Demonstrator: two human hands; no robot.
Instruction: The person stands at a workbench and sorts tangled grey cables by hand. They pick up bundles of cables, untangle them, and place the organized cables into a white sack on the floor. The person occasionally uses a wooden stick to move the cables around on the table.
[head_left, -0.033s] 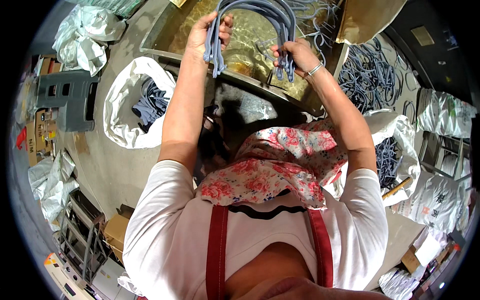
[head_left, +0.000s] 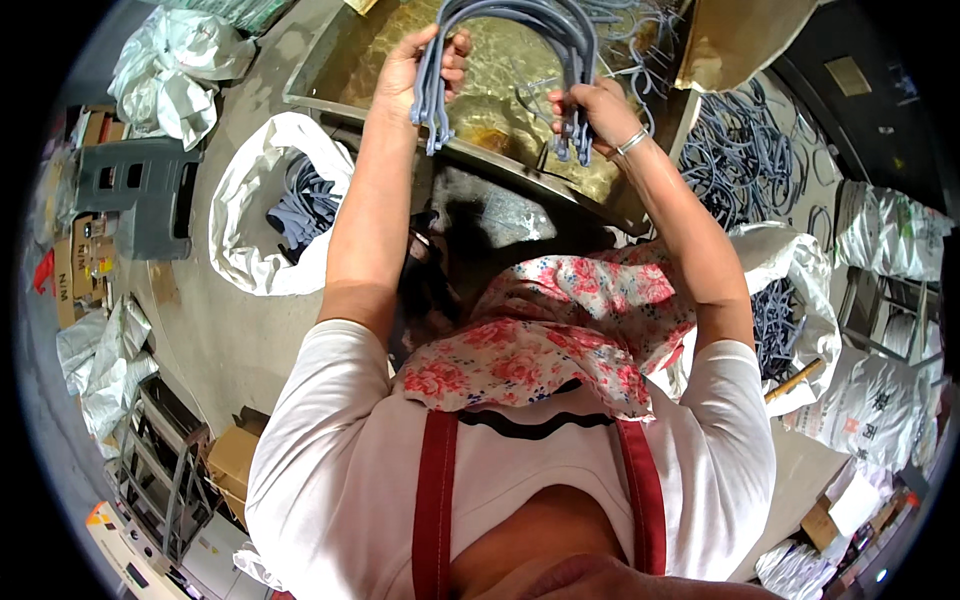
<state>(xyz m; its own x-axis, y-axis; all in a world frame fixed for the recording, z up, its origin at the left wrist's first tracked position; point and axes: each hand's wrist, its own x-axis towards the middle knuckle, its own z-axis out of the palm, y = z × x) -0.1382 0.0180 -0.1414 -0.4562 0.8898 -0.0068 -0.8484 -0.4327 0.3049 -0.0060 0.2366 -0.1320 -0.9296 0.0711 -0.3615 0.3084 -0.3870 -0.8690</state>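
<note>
In both hands I hold a bundle of grey-blue U-shaped plastic hoops [head_left: 577, 55], arched away from me with the ends pointing back toward me. My left hand [head_left: 403, 72] is closed round the left legs of the bundle, fingertips showing on the inner side. Round the right legs my right hand [head_left: 603, 112], with a bracelet at the wrist, is closed too. Small knobbed ends stick out below both hands. The bundle is above the near part of a metal tank [head_left: 305, 102] of shallow yellowish water. More hoops lie loosely at the tank's far right.
Left of my forearm stands an open white sack [head_left: 232, 235] with similar grey pieces inside. A tangled heap of hoops [head_left: 735, 150] lies right of the tank, near another white sack [head_left: 815, 300]. A dark plastic stool [head_left: 130, 200] and a tied white bag [head_left: 165, 75] are at the left.
</note>
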